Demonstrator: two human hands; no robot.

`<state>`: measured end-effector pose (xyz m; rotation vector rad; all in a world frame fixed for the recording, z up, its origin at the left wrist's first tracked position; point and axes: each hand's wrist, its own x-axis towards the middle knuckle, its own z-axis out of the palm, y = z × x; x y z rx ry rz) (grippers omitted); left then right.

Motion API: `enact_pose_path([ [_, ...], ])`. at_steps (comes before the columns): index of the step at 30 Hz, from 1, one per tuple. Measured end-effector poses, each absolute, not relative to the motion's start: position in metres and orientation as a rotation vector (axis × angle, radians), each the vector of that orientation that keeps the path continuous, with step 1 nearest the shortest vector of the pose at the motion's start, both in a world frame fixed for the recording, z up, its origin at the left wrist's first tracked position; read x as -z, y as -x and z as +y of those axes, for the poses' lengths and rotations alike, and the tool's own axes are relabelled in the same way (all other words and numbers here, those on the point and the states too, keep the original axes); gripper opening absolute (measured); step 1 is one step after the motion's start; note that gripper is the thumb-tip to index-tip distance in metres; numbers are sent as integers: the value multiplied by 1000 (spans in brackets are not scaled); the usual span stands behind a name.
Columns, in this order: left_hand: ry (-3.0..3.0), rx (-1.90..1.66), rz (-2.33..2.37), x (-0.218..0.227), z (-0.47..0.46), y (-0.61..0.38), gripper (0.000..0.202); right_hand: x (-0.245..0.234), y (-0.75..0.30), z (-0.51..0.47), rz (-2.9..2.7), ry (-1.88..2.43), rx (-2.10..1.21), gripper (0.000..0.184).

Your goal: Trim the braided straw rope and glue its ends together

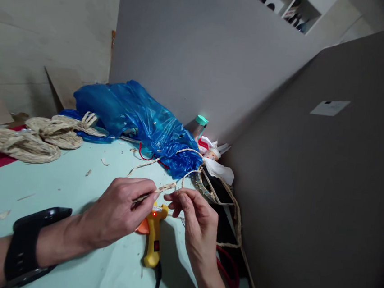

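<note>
Braid point(166, 187), pale coarse fibre, narrow; left hand point(122, 209), fingers clamped on it; right hand point(198, 221), fingers curled, cannot tell if pinching

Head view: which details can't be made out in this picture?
All in the head view:
Braided cord: the stretch inside the left hand is hidden by that hand.
Right hand: whether it pinches anything is too fine to tell.
Blue plastic bag: any contents are hidden by its crumpled folds.
Yellow glue gun: its black cable is cut off by the bottom edge.
</note>
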<state>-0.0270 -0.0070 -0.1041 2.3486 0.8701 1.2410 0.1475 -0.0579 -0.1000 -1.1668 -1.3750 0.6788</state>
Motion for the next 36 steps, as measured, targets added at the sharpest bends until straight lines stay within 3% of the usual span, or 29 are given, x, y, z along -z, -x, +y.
enact_pose_path([
  [4, -2338, -1219, 854, 107, -7, 27, 30, 100, -150, -57, -1354, 1109, -632, 18],
  [8, -2353, -1142, 814, 108, -9, 28, 30, 97, -150, -59, -1436, 1103, -734, 30],
  [12, -2393, -1072, 752, 109, -9, 27, 31, 98, -149, -59, -1515, 1197, -671, 9],
  [17, -2410, -1053, 714, 110, -9, 27, 32, 97, -147, -60, -1524, 1186, -649, 6],
  [36, -2487, -1195, 700, 104, -10, 27, 26, 98, -140, -68, -1697, 1132, -134, 10],
])
